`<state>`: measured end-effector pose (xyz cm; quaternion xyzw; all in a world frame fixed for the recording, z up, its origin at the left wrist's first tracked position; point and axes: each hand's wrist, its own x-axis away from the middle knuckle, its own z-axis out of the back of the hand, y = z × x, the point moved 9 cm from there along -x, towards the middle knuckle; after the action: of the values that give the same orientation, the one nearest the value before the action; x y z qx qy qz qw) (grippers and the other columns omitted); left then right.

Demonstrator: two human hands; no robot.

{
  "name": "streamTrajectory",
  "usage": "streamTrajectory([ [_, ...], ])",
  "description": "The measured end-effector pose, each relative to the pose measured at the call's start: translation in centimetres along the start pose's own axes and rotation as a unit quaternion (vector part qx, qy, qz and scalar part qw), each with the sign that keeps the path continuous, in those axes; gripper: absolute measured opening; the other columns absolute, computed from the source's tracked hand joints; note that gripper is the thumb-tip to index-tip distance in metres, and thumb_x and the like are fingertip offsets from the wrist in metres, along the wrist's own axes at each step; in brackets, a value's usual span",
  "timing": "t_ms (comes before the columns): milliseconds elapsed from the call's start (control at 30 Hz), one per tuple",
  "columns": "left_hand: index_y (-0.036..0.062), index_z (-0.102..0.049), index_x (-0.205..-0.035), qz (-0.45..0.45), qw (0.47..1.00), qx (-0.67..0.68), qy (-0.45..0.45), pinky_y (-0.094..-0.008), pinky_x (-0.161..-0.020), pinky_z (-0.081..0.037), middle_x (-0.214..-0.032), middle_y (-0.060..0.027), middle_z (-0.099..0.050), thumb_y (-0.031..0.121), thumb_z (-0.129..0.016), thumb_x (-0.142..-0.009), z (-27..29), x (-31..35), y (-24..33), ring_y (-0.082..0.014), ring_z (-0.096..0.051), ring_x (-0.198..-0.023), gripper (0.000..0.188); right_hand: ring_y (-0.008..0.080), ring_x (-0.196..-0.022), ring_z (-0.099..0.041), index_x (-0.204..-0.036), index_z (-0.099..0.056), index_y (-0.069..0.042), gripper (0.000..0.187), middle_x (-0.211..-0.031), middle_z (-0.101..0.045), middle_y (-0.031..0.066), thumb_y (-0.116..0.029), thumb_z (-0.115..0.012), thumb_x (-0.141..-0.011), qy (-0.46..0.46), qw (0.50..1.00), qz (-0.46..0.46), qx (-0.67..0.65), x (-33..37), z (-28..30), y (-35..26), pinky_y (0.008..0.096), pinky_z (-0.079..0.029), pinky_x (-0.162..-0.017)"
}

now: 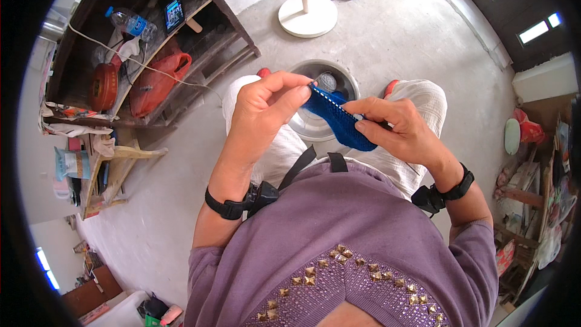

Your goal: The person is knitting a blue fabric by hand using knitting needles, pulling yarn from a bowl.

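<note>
A piece of blue knitting [345, 126] hangs between my hands above my lap. White-looking stitches line its upper edge along a knitting needle. My left hand [266, 102] pinches the upper left end of the knitting, thumb against fingers, where a thin needle tip pokes out. At the lower right end of that edge, my right hand [399, 122] is closed on the knitting, thumb below and forefinger above. A thin dark rod shows below the right hand, over my leg. Beneath the work a metal basin [311, 133] holds a grey yarn ball [327, 82] and some blue yarn, partly covered.
A dark wooden cabinet [245, 36] at the left holds a water bottle [130, 23], a phone [174, 13], a red round box [104, 86] and a red bag [160, 82]. A white stand base [307, 17] stands ahead. Cluttered shelves [535, 206] line the right.
</note>
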<state>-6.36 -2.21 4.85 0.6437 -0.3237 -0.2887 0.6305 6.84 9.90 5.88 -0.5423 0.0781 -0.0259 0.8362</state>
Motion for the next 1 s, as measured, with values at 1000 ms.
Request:
streamTrajectory([
  [1000,0.0014,-0.067,-0.097,0.017,0.993,0.117,0.001,-0.0193,-0.074,-0.046,-0.091,0.0009,-0.066,0.016,-0.067,-0.092,8.3,-0.5,-4.2,-0.0042,-0.057,-0.084,0.015,0.0059,-0.062,-0.046,-0.1,-0.054,0.0,0.012,-0.068,-0.053,0.0029,-0.003,-0.061,-0.091,0.008,0.998,-0.054,-0.024,-8.2,-8.4,-0.1,0.0244,-0.04,-0.055],
])
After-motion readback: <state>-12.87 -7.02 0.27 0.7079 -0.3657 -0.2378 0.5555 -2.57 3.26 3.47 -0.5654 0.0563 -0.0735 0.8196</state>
